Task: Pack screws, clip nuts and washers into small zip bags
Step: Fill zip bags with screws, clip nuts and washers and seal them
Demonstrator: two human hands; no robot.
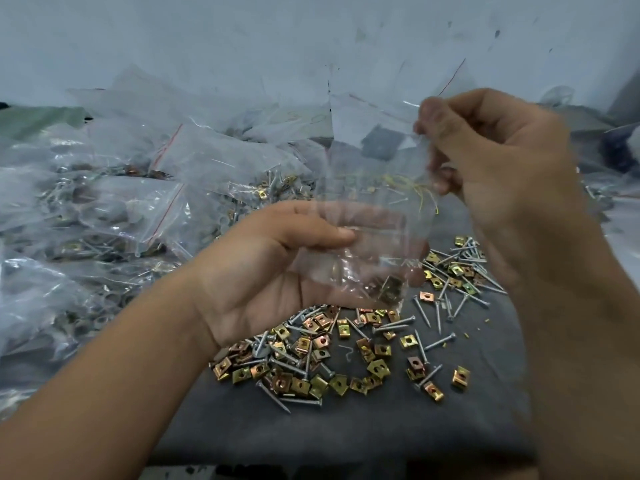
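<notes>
Holding a small clear plastic zip bag mid-frame, w/ a few clip nuts in its bottom corner: left hand is pinching the bag's lower part, thumb on top, grip clamped on it; right hand at upper right is pinching the bag's top edge. Loose brass-coloured clip nuts & silver screws are lying on the dark grey cloth below. Filled bags are piling at left.

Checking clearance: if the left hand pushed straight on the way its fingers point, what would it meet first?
The left hand points right, fingers behind the clear zip bag it holds. Beyond the bag, probably the right hand, though that sits higher and depth is unclear.
</notes>
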